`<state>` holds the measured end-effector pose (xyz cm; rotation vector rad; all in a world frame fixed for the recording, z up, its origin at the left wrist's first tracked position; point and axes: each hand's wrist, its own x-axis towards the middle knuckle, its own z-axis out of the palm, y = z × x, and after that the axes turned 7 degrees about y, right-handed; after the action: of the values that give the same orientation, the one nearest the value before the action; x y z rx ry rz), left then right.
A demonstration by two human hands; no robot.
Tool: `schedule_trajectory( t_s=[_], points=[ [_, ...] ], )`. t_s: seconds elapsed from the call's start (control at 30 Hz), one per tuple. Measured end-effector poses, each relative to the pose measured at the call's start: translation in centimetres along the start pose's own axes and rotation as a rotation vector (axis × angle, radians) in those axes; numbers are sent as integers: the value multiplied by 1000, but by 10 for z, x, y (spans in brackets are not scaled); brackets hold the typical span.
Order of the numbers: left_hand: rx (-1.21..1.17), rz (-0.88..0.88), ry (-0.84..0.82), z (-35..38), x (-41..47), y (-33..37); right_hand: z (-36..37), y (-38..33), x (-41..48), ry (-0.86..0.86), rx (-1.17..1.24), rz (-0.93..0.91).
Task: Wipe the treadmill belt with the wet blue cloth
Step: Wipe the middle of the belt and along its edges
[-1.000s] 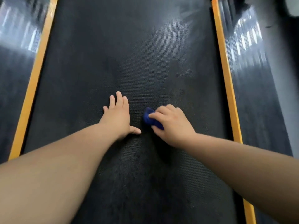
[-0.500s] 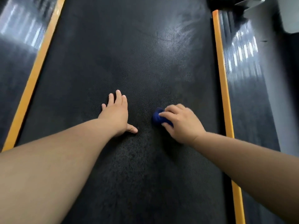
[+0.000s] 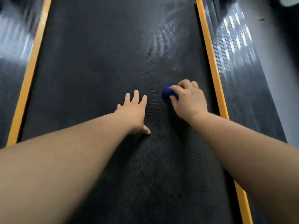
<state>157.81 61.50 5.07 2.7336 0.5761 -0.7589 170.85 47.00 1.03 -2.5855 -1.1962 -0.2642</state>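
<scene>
The black textured treadmill belt (image 3: 100, 65) runs up the middle of the view. My right hand (image 3: 188, 99) grips a bunched blue cloth (image 3: 168, 92) and presses it onto the belt right of centre; only the cloth's left part shows past my fingers. My left hand (image 3: 134, 112) rests flat on the belt with its fingers spread, a short way left of the cloth. A pale smeared patch (image 3: 163, 41) lies on the belt beyond the cloth.
Orange strips edge the belt on the left (image 3: 27, 78) and right (image 3: 212, 62). Outside them lie glossy dark side rails, left rail (image 3: 11, 46) and right rail (image 3: 239, 54). A grey floor strip (image 3: 278, 70) runs along the far right.
My right hand has slid the blue cloth to the right and further up the belt, away from my left hand. My left hand has stayed planted on the belt.
</scene>
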Motion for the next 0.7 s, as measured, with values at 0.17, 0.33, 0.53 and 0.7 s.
schedule_trajectory(
  t_s=[0.17, 0.33, 0.53, 0.7],
  points=[
    [-28, -87, -78, 2, 10, 25, -9, 15, -5, -143, 9, 6],
    [-41, -112, -96, 4, 15, 28, -33, 27, -46, -287, 37, -364],
    [-77, -128, -71, 1, 21, 29, -20, 45, 22, -166, -121, 79],
    [-22, -123, -89, -3, 17, 33, -34, 33, -42, -318, 85, -111]
  ],
)
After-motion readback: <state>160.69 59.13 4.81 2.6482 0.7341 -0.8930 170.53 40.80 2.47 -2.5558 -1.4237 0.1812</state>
